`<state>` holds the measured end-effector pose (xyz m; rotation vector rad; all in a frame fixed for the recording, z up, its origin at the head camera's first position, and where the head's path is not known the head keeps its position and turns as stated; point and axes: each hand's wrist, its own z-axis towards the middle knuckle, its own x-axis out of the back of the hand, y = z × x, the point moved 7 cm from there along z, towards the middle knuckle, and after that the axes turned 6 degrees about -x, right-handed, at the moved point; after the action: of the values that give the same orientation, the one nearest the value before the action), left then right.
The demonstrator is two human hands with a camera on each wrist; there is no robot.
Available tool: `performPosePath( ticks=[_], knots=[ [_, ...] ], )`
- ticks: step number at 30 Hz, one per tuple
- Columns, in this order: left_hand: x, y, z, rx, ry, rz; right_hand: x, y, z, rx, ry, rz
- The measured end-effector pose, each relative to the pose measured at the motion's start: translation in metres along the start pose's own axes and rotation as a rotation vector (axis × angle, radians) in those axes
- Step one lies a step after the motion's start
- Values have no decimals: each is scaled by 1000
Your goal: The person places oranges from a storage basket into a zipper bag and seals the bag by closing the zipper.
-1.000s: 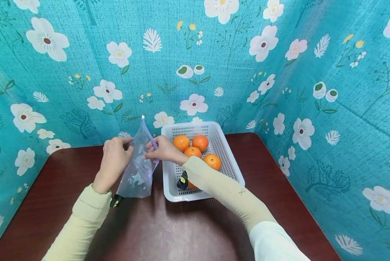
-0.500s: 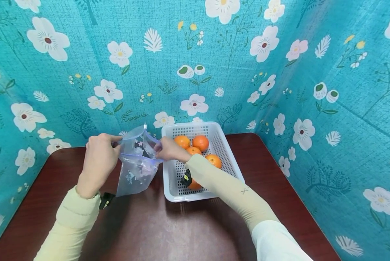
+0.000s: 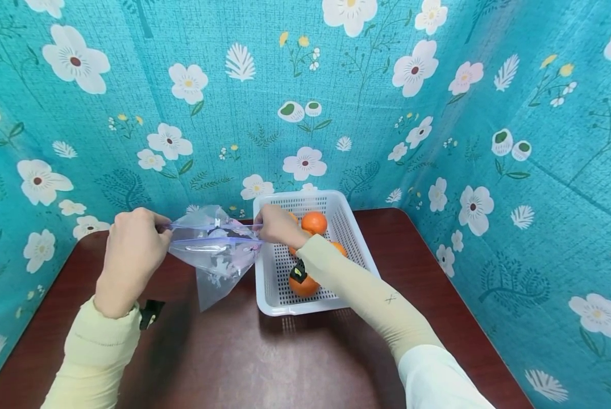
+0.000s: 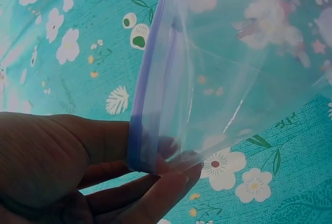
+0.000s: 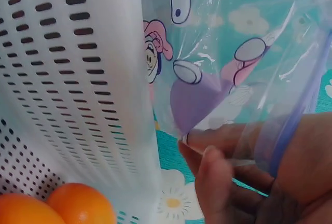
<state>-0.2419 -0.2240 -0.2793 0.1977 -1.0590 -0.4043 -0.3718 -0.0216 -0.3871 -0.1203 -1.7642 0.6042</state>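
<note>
A clear zip bag (image 3: pixel 218 261) with a purple zip strip and printed cartoon figures is stretched sideways between both hands, its mouth parted. The left hand (image 3: pixel 136 250) pinches the bag's left top corner; in the left wrist view, thumb and fingers (image 4: pixel 171 182) meet at the end of the purple strip. At the opposite corner, beside the basket's left wall, the right hand (image 3: pixel 281 227) holds the bag's edge. In the right wrist view the right hand's fingers (image 5: pixel 212 167) curl at that edge, the strip running past the palm. Nothing shows inside the bag.
A white perforated plastic basket (image 3: pixel 364 255) with several oranges (image 3: pixel 314 224) stands on the dark red-brown table (image 3: pixel 264 363), right under the right forearm, which covers part of the fruit. Teal flowered cloth (image 3: pixel 264 102) hangs behind and at both sides.
The left hand has moved left and the right hand slightly right, pulling the bag's mouth wide. The bag went from hanging narrow and upright to spread sideways. The basket has stayed put.
</note>
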Motion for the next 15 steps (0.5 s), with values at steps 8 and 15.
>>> performPosePath(
  ticks=[8,15],
  knots=[
    [2,12,-3,-45,79,-32,0,-4,-4,87,-38,7],
    [-7,24,-2,-160,172,-92,-16,-9,-10,202,-275,427]
  ],
)
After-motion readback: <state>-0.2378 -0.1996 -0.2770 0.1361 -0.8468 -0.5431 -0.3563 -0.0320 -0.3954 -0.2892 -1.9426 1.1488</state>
